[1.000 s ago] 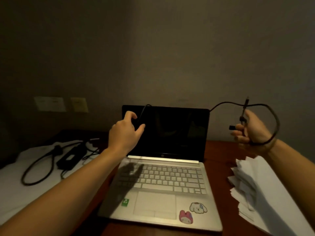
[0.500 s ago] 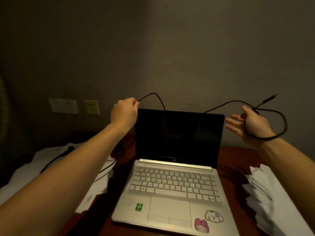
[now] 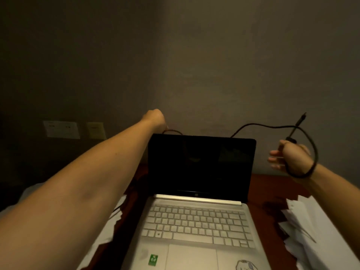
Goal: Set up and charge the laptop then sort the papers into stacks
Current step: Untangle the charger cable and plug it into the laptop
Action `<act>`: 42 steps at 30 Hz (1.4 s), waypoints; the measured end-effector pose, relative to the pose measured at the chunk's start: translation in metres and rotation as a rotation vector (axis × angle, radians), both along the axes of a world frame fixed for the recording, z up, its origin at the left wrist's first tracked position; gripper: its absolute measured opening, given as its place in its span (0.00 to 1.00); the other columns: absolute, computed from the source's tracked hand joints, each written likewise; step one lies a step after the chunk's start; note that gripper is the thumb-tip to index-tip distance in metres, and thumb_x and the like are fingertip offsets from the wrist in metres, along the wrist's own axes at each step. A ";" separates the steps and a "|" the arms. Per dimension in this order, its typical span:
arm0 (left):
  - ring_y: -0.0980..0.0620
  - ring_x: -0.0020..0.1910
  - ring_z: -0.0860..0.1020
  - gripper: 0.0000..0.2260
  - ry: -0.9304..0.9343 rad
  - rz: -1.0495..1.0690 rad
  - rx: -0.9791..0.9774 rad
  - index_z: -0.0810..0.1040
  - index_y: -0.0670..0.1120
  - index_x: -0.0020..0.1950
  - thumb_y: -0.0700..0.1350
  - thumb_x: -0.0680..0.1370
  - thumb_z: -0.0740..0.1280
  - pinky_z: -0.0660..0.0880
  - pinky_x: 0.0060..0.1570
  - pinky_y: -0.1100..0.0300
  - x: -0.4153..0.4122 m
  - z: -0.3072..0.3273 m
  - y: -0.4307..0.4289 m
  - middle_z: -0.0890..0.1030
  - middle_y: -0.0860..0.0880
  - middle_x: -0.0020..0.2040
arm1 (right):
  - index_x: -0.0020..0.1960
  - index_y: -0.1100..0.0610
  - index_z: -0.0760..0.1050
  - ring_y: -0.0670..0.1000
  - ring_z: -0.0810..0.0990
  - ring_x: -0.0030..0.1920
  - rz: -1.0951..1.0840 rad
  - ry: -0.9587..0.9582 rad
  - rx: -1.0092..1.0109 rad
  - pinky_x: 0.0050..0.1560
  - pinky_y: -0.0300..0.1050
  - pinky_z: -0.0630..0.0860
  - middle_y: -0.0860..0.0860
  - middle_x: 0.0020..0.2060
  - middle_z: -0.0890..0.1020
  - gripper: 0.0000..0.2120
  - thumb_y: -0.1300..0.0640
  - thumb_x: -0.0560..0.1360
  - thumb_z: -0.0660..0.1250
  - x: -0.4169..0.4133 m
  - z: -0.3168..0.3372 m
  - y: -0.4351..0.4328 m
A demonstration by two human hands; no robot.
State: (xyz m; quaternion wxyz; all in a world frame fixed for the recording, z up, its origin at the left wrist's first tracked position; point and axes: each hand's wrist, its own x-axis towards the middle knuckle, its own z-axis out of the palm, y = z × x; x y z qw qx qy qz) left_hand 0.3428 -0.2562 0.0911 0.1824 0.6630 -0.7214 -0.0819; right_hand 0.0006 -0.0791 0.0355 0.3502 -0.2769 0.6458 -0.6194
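Note:
A silver laptop stands open in the middle of the desk, its screen dark. A thin black charger cable runs behind the lid's top edge. My left hand is stretched out above the lid's top left corner and pinches one part of the cable. My right hand is raised right of the screen. The cable loops round its wrist and the plug tip sticks up above it. The fingers point left, fairly straight. White papers lie in a loose heap at the right.
More white sheets lie left of the laptop on the dark red desk. Two wall plates sit on the wall at the left. The plain wall rises close behind the laptop.
My left hand has reached further back and right along the lid's top edge with the cable. The view has moved closer to the laptop. My right hand keeps the loop round its wrist.

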 end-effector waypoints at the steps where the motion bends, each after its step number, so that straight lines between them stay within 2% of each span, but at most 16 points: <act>1: 0.40 0.56 0.81 0.16 -0.002 -0.009 -0.011 0.83 0.41 0.58 0.49 0.75 0.75 0.80 0.57 0.49 -0.008 0.005 0.001 0.83 0.41 0.57 | 0.60 0.52 0.68 0.55 0.76 0.33 -0.023 -0.003 0.018 0.31 0.48 0.72 0.57 0.44 0.76 0.07 0.58 0.84 0.54 -0.004 -0.003 0.002; 5: 0.44 0.54 0.83 0.09 0.082 -0.230 -0.265 0.87 0.46 0.54 0.47 0.78 0.70 0.78 0.53 0.53 -0.067 0.023 0.038 0.86 0.45 0.53 | 0.43 0.53 0.65 0.47 0.64 0.16 -0.054 0.014 0.059 0.17 0.36 0.60 0.53 0.31 0.66 0.11 0.55 0.84 0.53 -0.023 -0.013 0.006; 8: 0.51 0.53 0.82 0.11 0.133 -0.541 -0.308 0.85 0.48 0.58 0.50 0.81 0.67 0.74 0.50 0.58 -0.130 0.021 0.093 0.85 0.50 0.52 | 0.49 0.56 0.67 0.50 0.59 0.25 -0.137 0.064 0.049 0.19 0.31 0.56 0.54 0.30 0.64 0.08 0.55 0.84 0.54 -0.032 -0.014 0.020; 10: 0.52 0.54 0.79 0.18 0.058 -0.739 -0.209 0.79 0.50 0.68 0.56 0.81 0.66 0.72 0.50 0.60 -0.167 0.013 0.127 0.82 0.51 0.55 | 0.45 0.59 0.66 0.51 0.59 0.28 -0.141 0.073 0.051 0.16 0.31 0.55 0.54 0.31 0.63 0.13 0.55 0.85 0.52 -0.043 -0.015 0.032; 12: 0.49 0.59 0.79 0.23 -0.069 -0.850 -0.171 0.72 0.50 0.75 0.58 0.81 0.65 0.72 0.52 0.58 -0.199 0.003 0.145 0.80 0.49 0.63 | 0.46 0.60 0.68 0.52 0.63 0.30 -0.178 0.096 0.056 0.20 0.37 0.63 0.57 0.34 0.68 0.14 0.53 0.85 0.52 -0.055 -0.018 0.042; 14: 0.47 0.59 0.79 0.23 -0.132 -0.869 -0.181 0.71 0.49 0.75 0.56 0.83 0.64 0.71 0.49 0.57 -0.229 -0.006 0.150 0.80 0.47 0.64 | 0.47 0.60 0.68 0.53 0.65 0.31 -0.260 0.113 0.105 0.27 0.45 0.63 0.57 0.37 0.72 0.15 0.51 0.84 0.53 -0.068 -0.018 0.056; 18: 0.46 0.50 0.80 0.15 -0.170 -0.845 -0.132 0.79 0.45 0.66 0.51 0.84 0.62 0.73 0.43 0.55 -0.282 -0.017 0.151 0.82 0.46 0.54 | 0.42 0.58 0.72 0.52 0.63 0.28 -0.319 0.067 0.021 0.27 0.44 0.61 0.54 0.30 0.69 0.14 0.53 0.83 0.56 -0.091 -0.016 0.086; 21: 0.47 0.39 0.76 0.11 -0.257 -0.818 -0.077 0.80 0.42 0.57 0.44 0.86 0.58 0.68 0.32 0.56 -0.316 -0.038 0.147 0.80 0.44 0.47 | 0.50 0.59 0.77 0.50 0.67 0.27 -0.308 -0.006 -0.092 0.29 0.44 0.65 0.52 0.30 0.73 0.11 0.55 0.83 0.59 -0.104 -0.012 0.113; 26: 0.46 0.38 0.73 0.07 -0.441 -0.755 0.168 0.73 0.40 0.46 0.36 0.83 0.58 0.71 0.40 0.53 -0.344 -0.090 0.144 0.74 0.43 0.42 | 0.55 0.55 0.75 0.48 0.66 0.25 -0.257 -0.153 -0.226 0.28 0.44 0.66 0.50 0.26 0.69 0.11 0.51 0.84 0.58 -0.113 -0.008 0.149; 30: 0.46 0.47 0.82 0.12 0.081 -0.757 0.220 0.81 0.42 0.55 0.41 0.83 0.58 0.76 0.48 0.54 -0.352 -0.107 0.147 0.85 0.44 0.47 | 0.51 0.58 0.74 0.49 0.67 0.25 -0.219 -0.295 -0.309 0.31 0.44 0.67 0.49 0.25 0.69 0.16 0.48 0.85 0.53 -0.116 -0.004 0.166; 33: 0.44 0.52 0.82 0.17 0.507 -0.673 0.138 0.77 0.45 0.69 0.41 0.84 0.55 0.77 0.52 0.52 -0.341 -0.086 0.162 0.85 0.42 0.53 | 0.49 0.59 0.74 0.50 0.76 0.28 -0.294 -0.268 -0.216 0.35 0.45 0.76 0.50 0.27 0.76 0.15 0.51 0.85 0.54 -0.112 -0.007 0.169; 35: 0.49 0.45 0.82 0.16 0.805 -0.608 0.056 0.77 0.46 0.68 0.43 0.85 0.54 0.76 0.46 0.55 -0.326 -0.064 0.184 0.83 0.45 0.47 | 0.51 0.60 0.73 0.52 0.80 0.30 -0.319 -0.275 -0.156 0.40 0.50 0.80 0.53 0.31 0.80 0.13 0.54 0.85 0.53 -0.109 -0.011 0.168; 37: 0.58 0.33 0.77 0.13 0.951 -0.780 -0.123 0.79 0.48 0.63 0.47 0.84 0.58 0.72 0.37 0.60 -0.301 -0.054 0.215 0.79 0.52 0.37 | 0.53 0.60 0.71 0.52 0.83 0.30 -0.319 -0.288 -0.084 0.45 0.51 0.81 0.54 0.32 0.83 0.12 0.58 0.84 0.50 -0.107 -0.015 0.167; 38: 0.60 0.30 0.74 0.12 0.849 -0.957 -0.272 0.79 0.49 0.62 0.50 0.84 0.60 0.70 0.34 0.63 -0.288 -0.055 0.229 0.77 0.55 0.34 | 0.54 0.60 0.71 0.51 0.84 0.30 -0.320 -0.282 -0.039 0.41 0.48 0.81 0.53 0.31 0.84 0.12 0.61 0.83 0.49 -0.107 -0.018 0.167; 40: 0.62 0.29 0.72 0.16 0.323 -1.272 -0.477 0.75 0.54 0.68 0.57 0.82 0.62 0.70 0.33 0.65 -0.270 -0.066 0.252 0.76 0.56 0.33 | 0.54 0.60 0.73 0.51 0.85 0.31 -0.307 -0.256 0.046 0.30 0.42 0.77 0.53 0.31 0.85 0.15 0.63 0.81 0.48 -0.103 -0.022 0.168; 42: 0.59 0.36 0.77 0.21 -0.202 -1.308 -0.541 0.69 0.59 0.73 0.62 0.82 0.60 0.76 0.39 0.60 -0.264 -0.075 0.260 0.81 0.55 0.40 | 0.54 0.60 0.75 0.51 0.85 0.32 -0.267 -0.220 0.117 0.28 0.40 0.76 0.54 0.35 0.86 0.16 0.61 0.81 0.49 -0.100 -0.027 0.170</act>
